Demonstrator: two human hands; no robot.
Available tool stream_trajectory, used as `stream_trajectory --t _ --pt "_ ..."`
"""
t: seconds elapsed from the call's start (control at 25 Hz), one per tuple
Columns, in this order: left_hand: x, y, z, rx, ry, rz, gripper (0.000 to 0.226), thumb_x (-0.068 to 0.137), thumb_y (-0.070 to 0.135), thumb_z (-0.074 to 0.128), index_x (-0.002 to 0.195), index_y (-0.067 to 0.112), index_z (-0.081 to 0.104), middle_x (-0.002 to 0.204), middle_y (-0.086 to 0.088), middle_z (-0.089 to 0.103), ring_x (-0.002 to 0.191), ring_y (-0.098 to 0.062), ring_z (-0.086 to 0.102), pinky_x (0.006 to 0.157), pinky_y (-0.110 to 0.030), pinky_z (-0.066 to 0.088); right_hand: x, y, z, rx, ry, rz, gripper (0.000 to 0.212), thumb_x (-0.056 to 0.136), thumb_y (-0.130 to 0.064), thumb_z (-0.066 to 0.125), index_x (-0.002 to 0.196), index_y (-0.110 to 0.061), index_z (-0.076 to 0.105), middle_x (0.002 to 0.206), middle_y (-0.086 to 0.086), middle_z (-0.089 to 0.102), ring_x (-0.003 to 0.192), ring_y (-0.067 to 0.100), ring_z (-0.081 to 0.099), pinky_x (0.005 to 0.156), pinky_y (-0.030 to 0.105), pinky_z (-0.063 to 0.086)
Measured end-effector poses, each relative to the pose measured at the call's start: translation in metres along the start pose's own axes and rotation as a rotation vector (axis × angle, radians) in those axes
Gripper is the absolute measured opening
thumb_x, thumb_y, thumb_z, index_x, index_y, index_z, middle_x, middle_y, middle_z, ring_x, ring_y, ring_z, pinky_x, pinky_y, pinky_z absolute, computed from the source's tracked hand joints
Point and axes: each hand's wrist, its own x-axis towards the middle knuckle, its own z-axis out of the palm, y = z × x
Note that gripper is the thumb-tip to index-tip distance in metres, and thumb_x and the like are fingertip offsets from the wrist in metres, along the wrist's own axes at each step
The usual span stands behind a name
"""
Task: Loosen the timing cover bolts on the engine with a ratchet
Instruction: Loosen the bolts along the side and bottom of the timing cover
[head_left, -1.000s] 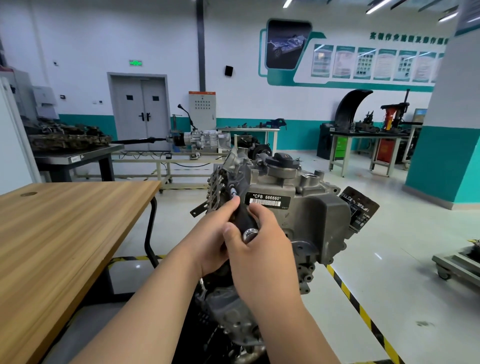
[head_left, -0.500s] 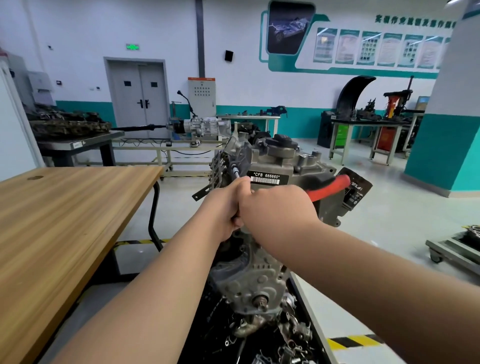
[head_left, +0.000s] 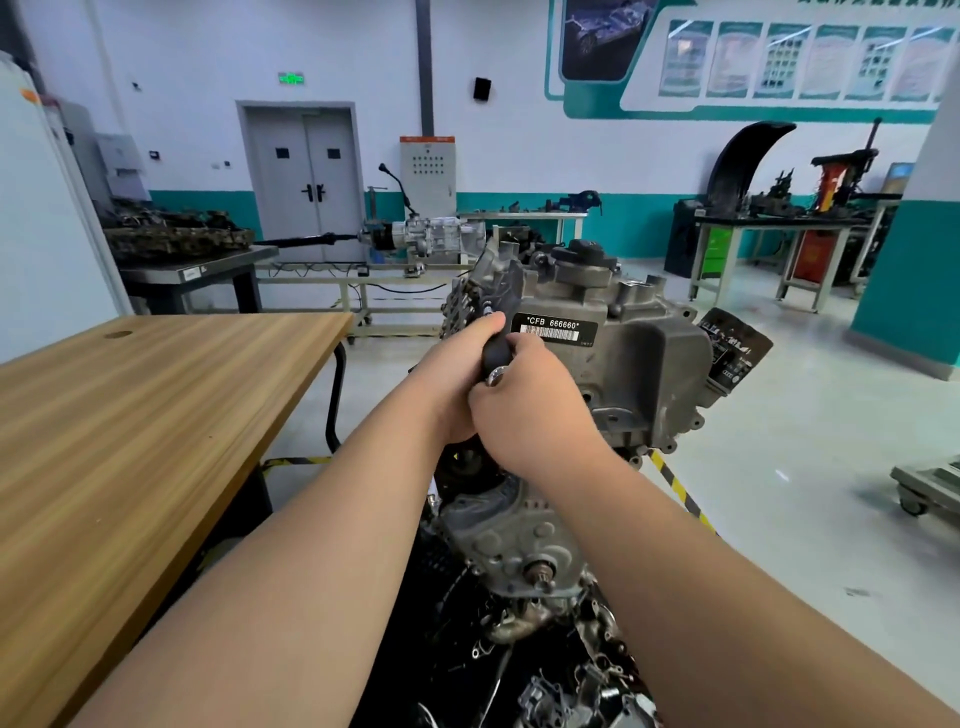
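Hands meet on one tool: your left hand (head_left: 457, 387) and right hand (head_left: 530, 410) both curl tight round the ratchet (head_left: 493, 352), pressed against each other at the upper left corner of the engine (head_left: 639, 364). Only a short black section of the tool and a chrome tip show between your fingers; the rest is hidden under your grip. A thin metal shank (head_left: 487, 310) runs from the top of your left hand into the grey casting, just beside the black label (head_left: 553, 328) reading CFB 666660. The bolt it meets cannot be made out. The engine stands upright straight ahead of you, and its grey front cover continues down below your wrists. Loose metal parts (head_left: 571, 680) lie in the dark at its foot. A wooden table (head_left: 156, 415) stands on your left, apart from the engine.
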Motion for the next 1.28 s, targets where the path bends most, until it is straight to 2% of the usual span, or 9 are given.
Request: stream_trajectory --t 0.2,0.32,0.44,0.52,0.68,0.8,1.0,1.12,1.28 --pt "0.014 -0.006 0.016 -0.017 0.016 -0.014 0.017 0.094 0.038 0.052 0.088 0.022 0.055 0.091 -0.002 0.051 0.082 -0.018 0.043 0.061 -0.025 0.030 0.003 -0.013 -0.035 -1.048 -0.050 -0.310 0.035 0.092 -0.015 0.052 0.126 -0.008 0.047 0.111 0.006 0.063 0.099 0.029 0.061 0.066 0.034 0.036" --pt "0.022 -0.010 0.022 -0.063 0.000 -0.006 0.013 0.093 0.033 0.050 0.083 0.026 0.044 0.080 -0.002 0.041 0.071 -0.017 0.037 0.055 -0.026 0.025 0.004 -0.027 -0.047 -1.404 -0.131 -0.498 0.029 0.096 -0.018 0.050 0.123 -0.010 0.054 0.113 0.001 0.064 0.087 0.024 0.057 0.058 0.032 0.029" --pt "0.036 -0.001 0.013 0.138 0.247 0.148 0.028 0.095 0.039 0.049 0.081 0.016 0.058 0.057 -0.004 0.047 0.043 -0.016 0.038 0.043 -0.021 0.028 0.008 -0.037 -0.061 -1.308 -0.084 -0.456 0.007 0.091 -0.015 0.052 0.085 -0.014 0.049 0.077 -0.001 0.053 0.061 0.021 0.044 0.049 0.030 0.026" --pt "0.055 0.008 -0.002 0.350 0.444 0.284 0.031 0.096 0.034 0.047 0.092 0.008 0.064 0.076 -0.018 0.058 0.057 -0.022 0.050 0.054 -0.026 0.040 0.009 -0.037 -0.059 -1.127 -0.053 -0.354 0.024 0.086 -0.012 0.053 0.069 -0.017 0.036 0.066 -0.001 0.040 0.053 0.019 0.037 0.051 0.030 0.028" --pt "0.084 0.025 -0.022 0.848 0.290 0.454 0.039 0.096 0.019 0.052 0.135 0.015 0.055 0.132 -0.007 0.059 0.116 -0.026 0.056 0.098 -0.040 0.048 0.009 -0.024 -0.035 -0.686 -0.083 -0.205 0.025 0.083 -0.018 0.053 0.108 -0.018 0.049 0.091 0.002 0.058 0.074 0.025 0.048 0.064 0.033 0.038" --pt "0.093 0.035 -0.023 1.071 0.239 0.528 0.042 0.094 0.010 0.048 0.134 0.018 0.057 0.124 -0.014 0.063 0.109 -0.033 0.060 0.085 -0.036 0.051 0.012 -0.011 -0.026 -0.355 -0.008 -0.137 0.027 0.083 -0.017 0.050 0.109 -0.024 0.052 0.093 -0.002 0.064 0.082 0.025 0.057 0.067 0.034 0.047" --pt "0.097 0.040 -0.026 1.179 0.188 0.551 0.044 0.092 0.006 0.047 0.133 0.020 0.057 0.113 -0.009 0.067 0.078 -0.021 0.063 0.064 -0.027 0.048 -0.002 0.001 -0.003 0.577 0.044 0.129 0.031 0.083 -0.003 0.050 0.080 -0.034 0.052 0.045 -0.014 0.044 0.051 0.015 0.039 0.054 0.031 0.037" --pt "0.100 0.044 -0.022 1.166 0.185 0.544 0.041 0.091 0.003 0.047 0.128 0.016 0.061 0.113 -0.009 0.066 0.089 -0.024 0.063 0.071 -0.028 0.047 -0.001 0.003 -0.009 0.400 -0.005 0.063 0.030 0.085 -0.006 0.051 0.091 -0.036 0.052 0.052 -0.016 0.052 0.050 0.010 0.048 0.053 0.027 0.041" --pt "0.102 0.046 -0.018 1.176 0.189 0.515 0.039 0.087 -0.003 0.043 0.114 0.014 0.065 0.100 -0.007 0.063 0.080 -0.021 0.055 0.060 -0.026 0.040 0.005 0.001 -0.035 -0.453 -0.071 -0.121 0.030 0.084 -0.014 0.051 0.110 -0.027 0.044 0.094 0.002 0.064 0.077 0.027 0.055 0.063 0.035 0.046"
